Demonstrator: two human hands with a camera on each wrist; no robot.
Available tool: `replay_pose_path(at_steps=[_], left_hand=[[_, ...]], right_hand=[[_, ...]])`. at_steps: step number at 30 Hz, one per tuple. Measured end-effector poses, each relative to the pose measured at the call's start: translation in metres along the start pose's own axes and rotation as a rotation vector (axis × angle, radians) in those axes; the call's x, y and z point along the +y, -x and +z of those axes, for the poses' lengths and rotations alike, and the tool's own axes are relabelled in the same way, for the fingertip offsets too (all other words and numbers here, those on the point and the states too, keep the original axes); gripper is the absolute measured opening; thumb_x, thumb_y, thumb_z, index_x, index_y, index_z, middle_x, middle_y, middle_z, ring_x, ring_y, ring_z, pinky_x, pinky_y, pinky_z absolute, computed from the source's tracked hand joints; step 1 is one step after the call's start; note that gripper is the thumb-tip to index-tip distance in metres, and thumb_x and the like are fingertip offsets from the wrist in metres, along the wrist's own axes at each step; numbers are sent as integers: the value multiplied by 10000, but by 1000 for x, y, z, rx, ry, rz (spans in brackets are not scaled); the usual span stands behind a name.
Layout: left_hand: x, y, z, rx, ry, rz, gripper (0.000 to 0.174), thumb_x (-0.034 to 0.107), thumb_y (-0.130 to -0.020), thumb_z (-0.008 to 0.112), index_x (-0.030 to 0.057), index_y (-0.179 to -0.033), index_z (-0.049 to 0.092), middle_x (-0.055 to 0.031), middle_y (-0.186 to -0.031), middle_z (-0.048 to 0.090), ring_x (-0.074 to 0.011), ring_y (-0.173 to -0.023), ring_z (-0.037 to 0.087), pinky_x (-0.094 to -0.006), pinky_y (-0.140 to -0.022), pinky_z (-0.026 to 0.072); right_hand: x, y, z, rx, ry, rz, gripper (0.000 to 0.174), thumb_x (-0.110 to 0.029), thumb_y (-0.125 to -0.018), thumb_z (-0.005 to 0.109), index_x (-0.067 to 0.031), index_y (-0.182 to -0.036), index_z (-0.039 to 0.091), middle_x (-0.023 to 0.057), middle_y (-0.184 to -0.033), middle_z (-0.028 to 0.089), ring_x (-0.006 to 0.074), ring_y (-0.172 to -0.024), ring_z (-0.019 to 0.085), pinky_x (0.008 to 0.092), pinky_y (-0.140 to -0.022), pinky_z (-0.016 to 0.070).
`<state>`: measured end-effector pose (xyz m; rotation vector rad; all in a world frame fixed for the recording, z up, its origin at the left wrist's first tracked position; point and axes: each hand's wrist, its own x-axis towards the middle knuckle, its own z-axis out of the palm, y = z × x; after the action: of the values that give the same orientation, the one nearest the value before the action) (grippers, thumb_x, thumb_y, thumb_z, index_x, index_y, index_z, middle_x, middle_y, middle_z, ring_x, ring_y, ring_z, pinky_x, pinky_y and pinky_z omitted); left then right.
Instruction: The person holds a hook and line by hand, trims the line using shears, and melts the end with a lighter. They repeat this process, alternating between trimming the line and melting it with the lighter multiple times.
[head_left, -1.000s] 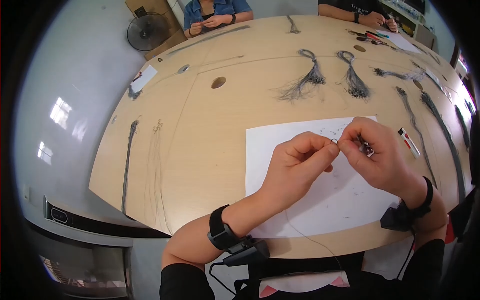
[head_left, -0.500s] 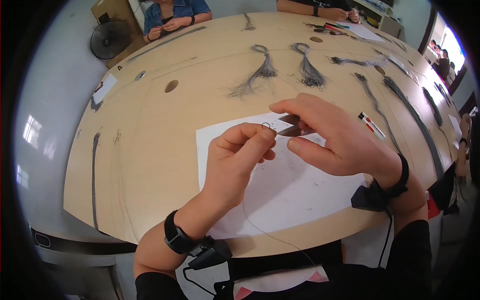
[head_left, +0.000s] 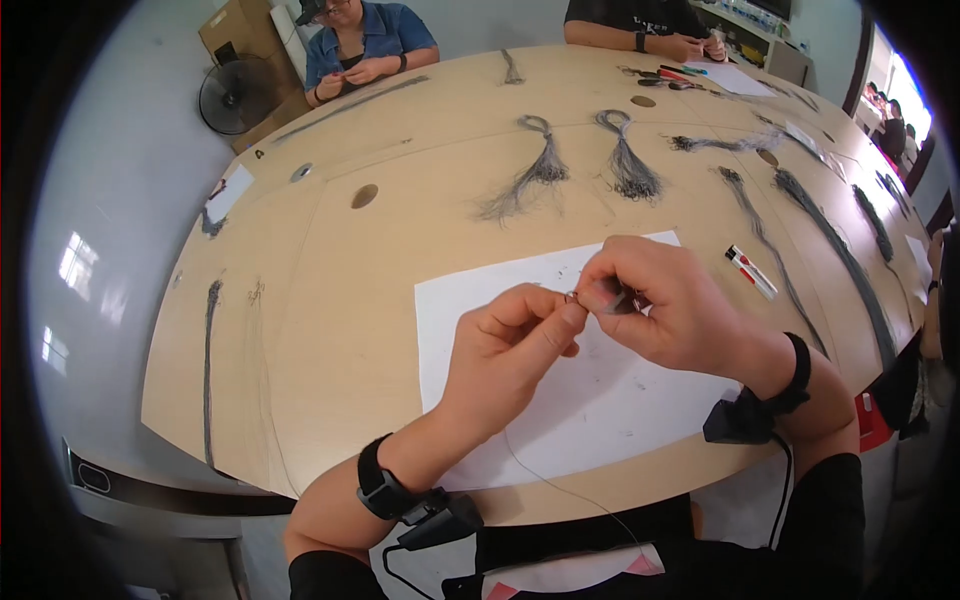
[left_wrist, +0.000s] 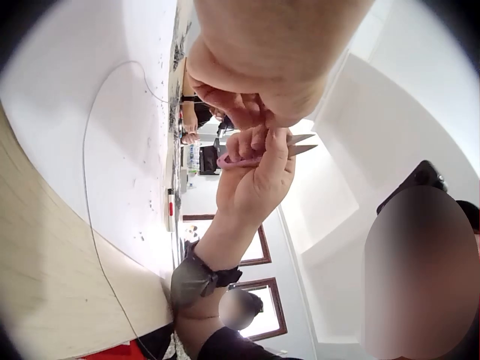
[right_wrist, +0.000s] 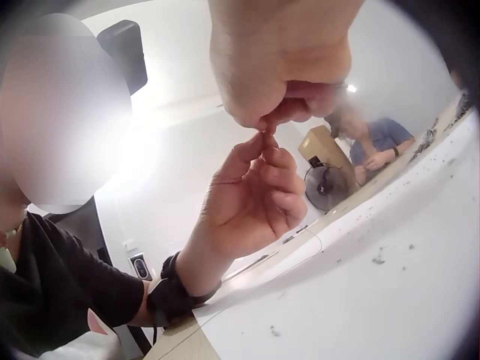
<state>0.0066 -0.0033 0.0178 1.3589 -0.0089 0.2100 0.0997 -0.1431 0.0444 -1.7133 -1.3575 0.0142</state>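
One small dark loop [head_left: 571, 297] sits over the white sheet [head_left: 620, 400], pinched between thumb and finger of the left hand [head_left: 505, 345]; that grip is closed, fingertips together. Thin line [left_wrist: 85, 165] hangs below and runs past the sheet's near edge. Right hand [head_left: 660, 300], also above the sheet, fingers curled around scissors [left_wrist: 300, 149], blades slightly apart, fingertips up against the left's; exact contact too small to tell. Slim red-and-white item [head_left: 750, 272] lies just right of the sheet on the tabletop [head_left: 340, 350]. Two looped strand bundles [head_left: 632, 170] lie beyond the sheet, long dark bundle [head_left: 208, 370] well left of it. Person in blue [head_left: 415, 35] sits far beyond the sheet.
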Motion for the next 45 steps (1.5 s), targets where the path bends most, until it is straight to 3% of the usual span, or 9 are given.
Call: replay_pose_path(at_steps=[4,6,14,16,19,26,28,37,45], left_hand=[[-3,2,0,-38,1,42,106,112,-794,528,12,-810,558,-6,-744,538,-65,-640,498,-192,-588,419],[-3,1,0,20,44,20,102,112,-794,522,19,-806,560,-9,-740,542,-67,-643,501,-191,-575,409],[4,-2,-4,49,160,9,103,116,-784,529,18,-785,563,-30,-722,556,-87,-612,507,-202,-575,389],[4,-1,-3,97,150,-9,98,113,-782,533,20,-787,564,-33,-716,558,-90,-617,510,-202,-577,390],[2,-2,-5,71,162,-23,89,111,-780,536,26,-789,560,-30,-719,556,-91,-623,513,-203,-578,393],[1,-1,-6,4,147,-45,75,115,-784,536,42,-786,552,-20,-731,555,-83,-634,515,-198,-583,396],[1,-1,-5,-3,138,-55,71,113,-785,536,43,-789,551,-16,-736,556,-77,-644,515,-194,-587,397],[1,-1,-5,0,94,-67,53,79,-785,518,41,-803,551,-18,-770,561,-75,-659,514,-192,-605,414],[-1,-3,-3,27,105,-57,57,73,-788,502,41,-794,550,-22,-756,558,-81,-638,511,-201,-580,411]], right_hand=[[-3,0,0,-5,58,-63,97,-9,-657,528,-38,-729,470,35,-627,440,131,-528,433,220,-469,371],[-5,0,-1,-43,143,-96,167,-67,-653,590,-30,-736,450,87,-650,469,252,-597,477,300,-500,387],[-3,-5,-11,-69,34,-61,223,-128,-716,551,-7,-875,454,125,-776,471,251,-729,472,317,-600,390],[0,-6,-13,-134,73,-125,247,-123,-735,529,0,-936,455,123,-773,473,256,-744,466,321,-632,384],[-2,-7,-17,-220,85,-67,279,-121,-743,518,4,-984,453,123,-775,477,262,-744,463,326,-649,377],[3,-8,-14,-287,101,-84,291,-126,-749,515,1,-1004,454,123,-767,486,270,-746,470,337,-646,378],[8,-6,-11,-222,112,-147,318,-124,-735,541,-10,-1023,468,98,-738,496,245,-670,486,310,-599,392],[0,-6,-11,-294,90,-17,207,-140,-764,505,-9,-920,466,113,-722,475,268,-703,479,329,-617,385],[4,-5,-8,-283,109,-31,193,-168,-775,498,-11,-885,471,118,-679,472,273,-684,476,338,-601,383]])
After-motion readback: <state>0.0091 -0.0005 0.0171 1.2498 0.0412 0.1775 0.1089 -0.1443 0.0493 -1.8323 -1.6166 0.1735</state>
